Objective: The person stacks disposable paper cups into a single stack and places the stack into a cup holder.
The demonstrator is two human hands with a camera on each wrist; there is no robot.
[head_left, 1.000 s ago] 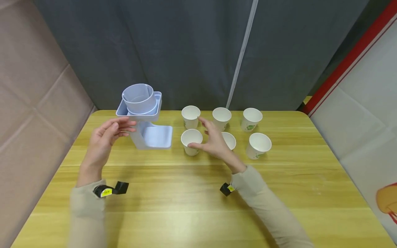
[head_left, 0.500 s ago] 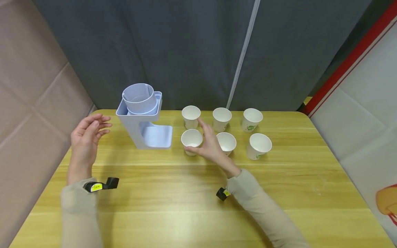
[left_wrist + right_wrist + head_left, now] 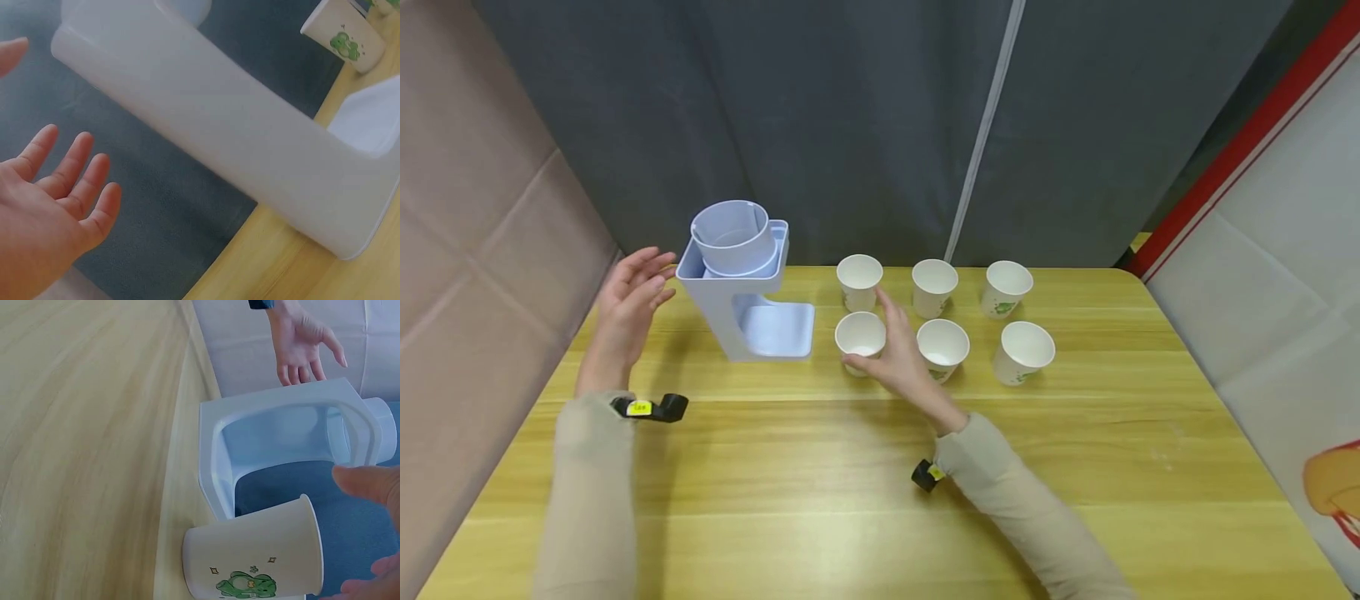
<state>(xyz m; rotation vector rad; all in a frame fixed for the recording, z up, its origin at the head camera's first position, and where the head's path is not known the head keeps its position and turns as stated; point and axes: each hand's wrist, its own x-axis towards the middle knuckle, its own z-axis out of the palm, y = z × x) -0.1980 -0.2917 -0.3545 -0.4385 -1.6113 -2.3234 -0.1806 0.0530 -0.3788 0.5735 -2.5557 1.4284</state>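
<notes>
My right hand (image 3: pixel 901 354) is at the near-left paper cup (image 3: pixel 857 335), thumb on the near side and fingers toward the far side. In the right wrist view, a gap shows between the thumb (image 3: pixel 369 482) and that cup's rim; a green cartoon figure is printed on its side. My left hand (image 3: pixel 623 312) hovers palm inward, fingers loosely bent, left of a pale blue dispenser-like stand (image 3: pixel 718 308). The left wrist view shows that hand apart from the stand's smooth back (image 3: pixel 206 119). A round pale blue container (image 3: pixel 733 237) sits in the stand's top tray.
Several other white paper cups stand upright in two rows, among them a near-middle cup (image 3: pixel 943 346) close to my right hand and a near-right cup (image 3: pixel 1024 352). A flat base (image 3: pixel 778 329) juts from the stand. A grey curtain (image 3: pixel 850 125) hangs behind the wooden table (image 3: pixel 820 492).
My left hand has moved left, away from the front of the stand, then a little forward beside it. My right hand has shifted slightly left and lower around the near-left cup.
</notes>
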